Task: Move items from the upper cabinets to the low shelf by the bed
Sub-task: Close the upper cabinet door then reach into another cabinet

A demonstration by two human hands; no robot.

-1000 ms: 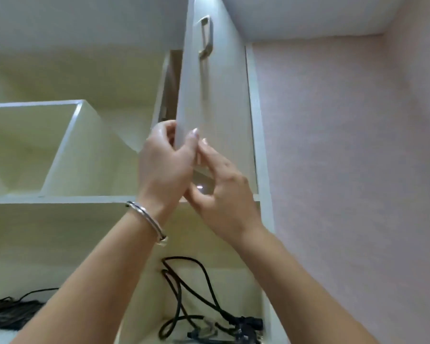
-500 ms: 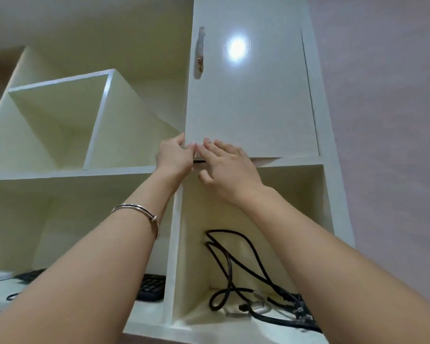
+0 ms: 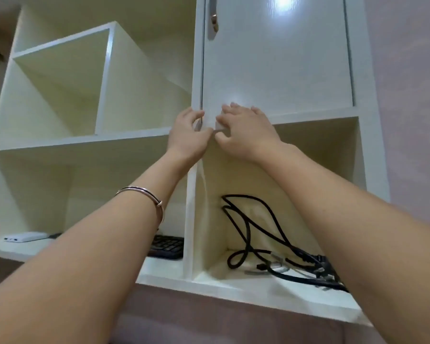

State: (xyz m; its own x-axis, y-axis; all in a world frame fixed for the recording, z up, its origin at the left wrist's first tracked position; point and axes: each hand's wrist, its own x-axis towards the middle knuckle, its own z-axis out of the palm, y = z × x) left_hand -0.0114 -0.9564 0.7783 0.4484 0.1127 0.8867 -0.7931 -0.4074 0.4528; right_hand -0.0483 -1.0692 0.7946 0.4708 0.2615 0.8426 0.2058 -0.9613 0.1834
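At the far left, a small white box (image 3: 25,236) was seen lying flat on the lower shelf (image 3: 15,249), with two open cubbies above it in which nothing could be made out. Further right on the same shelf, a black keyboard (image 3: 168,247) was partly hidden behind the left forearm, on which a silver bangle (image 3: 144,196) was worn.

The left hand (image 3: 188,135) was raised to the bottom left corner of the cabinet door (image 3: 276,58), its fingers curled at the door's edge and nothing carried in it. The right hand (image 3: 246,132) was laid just beside it, almost touching, its fingers spread flat against the lower face of the door and likewise empty. The door appeared shut or very nearly so, flush with its frame, its metal handle (image 3: 213,19) left untouched higher up.

Below the door, in the open compartment to the right, a tangle of black cables (image 3: 266,244) was lying, some leaning against the back wall.

As for progress, nothing was being carried, and the low shelf by the bed was not in view, so what had been placed there could not be judged. The box, the keyboard and the cables were seemingly left to be moved; whatever lay behind the door was hidden.

No brand, label or writing could be read anywhere.
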